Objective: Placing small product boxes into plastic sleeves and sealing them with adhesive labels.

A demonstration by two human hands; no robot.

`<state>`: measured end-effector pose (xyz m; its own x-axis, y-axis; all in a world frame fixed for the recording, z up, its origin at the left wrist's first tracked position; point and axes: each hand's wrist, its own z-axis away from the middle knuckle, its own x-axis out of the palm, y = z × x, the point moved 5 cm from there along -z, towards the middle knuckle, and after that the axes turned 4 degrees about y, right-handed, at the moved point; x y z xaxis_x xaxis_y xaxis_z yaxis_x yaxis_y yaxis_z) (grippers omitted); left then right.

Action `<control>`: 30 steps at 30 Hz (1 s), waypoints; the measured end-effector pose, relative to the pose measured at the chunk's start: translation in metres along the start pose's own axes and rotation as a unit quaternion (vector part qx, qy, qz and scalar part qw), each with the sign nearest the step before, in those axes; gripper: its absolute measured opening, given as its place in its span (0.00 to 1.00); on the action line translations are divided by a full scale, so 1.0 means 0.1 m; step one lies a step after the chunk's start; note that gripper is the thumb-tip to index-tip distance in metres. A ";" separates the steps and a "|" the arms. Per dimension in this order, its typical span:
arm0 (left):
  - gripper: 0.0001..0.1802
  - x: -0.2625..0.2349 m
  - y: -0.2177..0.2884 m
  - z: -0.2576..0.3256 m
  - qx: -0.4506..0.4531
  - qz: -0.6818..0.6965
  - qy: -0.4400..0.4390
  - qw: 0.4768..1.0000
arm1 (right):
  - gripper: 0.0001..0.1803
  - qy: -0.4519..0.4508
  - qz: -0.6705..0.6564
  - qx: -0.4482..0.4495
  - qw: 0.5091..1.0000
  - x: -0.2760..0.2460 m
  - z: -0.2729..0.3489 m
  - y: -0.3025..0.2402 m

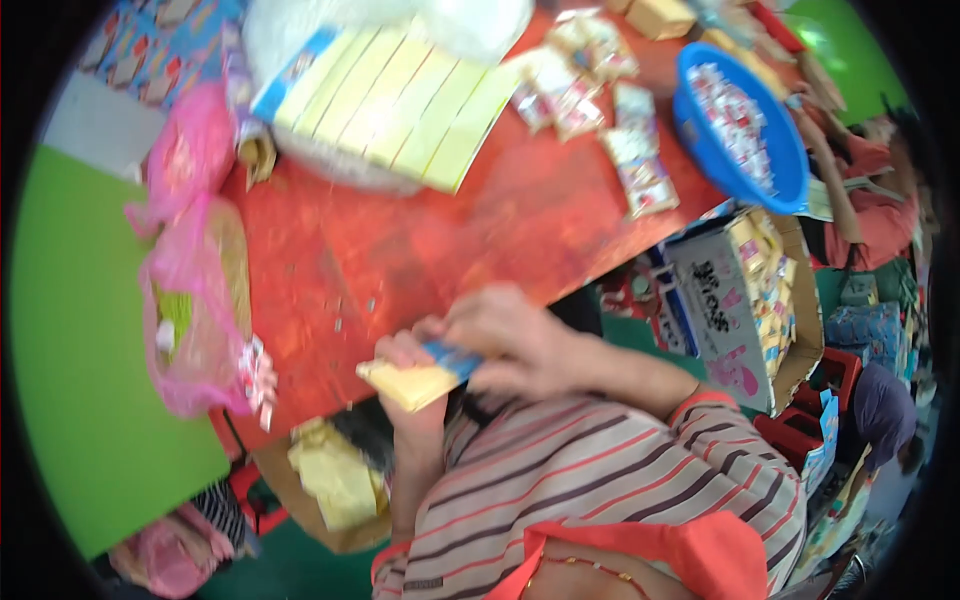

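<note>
A small flat packet of pale yellow card with a blue end (pixel 410 381) is held at the table's near edge, in front of my body. Closed around its yellow part from behind and below is my left hand (pixel 402 349), fingers curling over the top edge. My right hand (pixel 515 337) grips the blue end, slightly blurred, with its fingers bent over the card. Whether anything sits inside the packet cannot be seen. Beyond both hands, a printed yellow sheet with dark lines and a blue edge (pixel 400 105) lies on a clear plastic-wrapped bundle (pixel 345 172).
Small filled sachets (pixel 640 165) lie on the red table (pixel 480 235). A blue basin (pixel 690 120) of small packets stands far right. Pink plastic bags (pixel 185 150) hang along the left edge. Open cartons stand below: one with yellow packets (pixel 725 310), another with yellow paper (pixel 335 475). People sit nearby.
</note>
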<state>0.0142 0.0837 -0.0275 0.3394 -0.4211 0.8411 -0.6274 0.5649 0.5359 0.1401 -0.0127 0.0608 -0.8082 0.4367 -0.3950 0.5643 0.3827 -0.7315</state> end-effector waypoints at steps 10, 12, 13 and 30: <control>0.35 0.63 -0.58 -0.30 -0.183 -0.071 0.020 0.980 | 0.16 0.105 -0.186 0.334 0.918 -0.42 0.50 0.47; 0.38 0.72 -0.72 -0.44 -0.167 -0.128 0.002 0.978 | 0.18 0.159 -0.184 0.358 0.902 -0.69 0.52 0.58; 0.38 0.76 -0.77 -0.52 -0.154 -0.159 -0.031 0.975 | 0.19 0.196 -0.161 0.357 0.899 -0.84 0.53 0.66; 0.25 0.39 -0.62 -1.12 -0.151 -0.145 0.180 0.961 | 0.26 0.284 0.533 0.205 0.770 -2.01 0.12 1.40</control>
<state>0.1447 0.1117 -0.0203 0.7234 -0.3501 0.5951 -0.2563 0.6642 0.7023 0.3794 -0.0566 0.0316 0.3478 0.6553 -0.6705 0.6614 -0.6783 -0.3199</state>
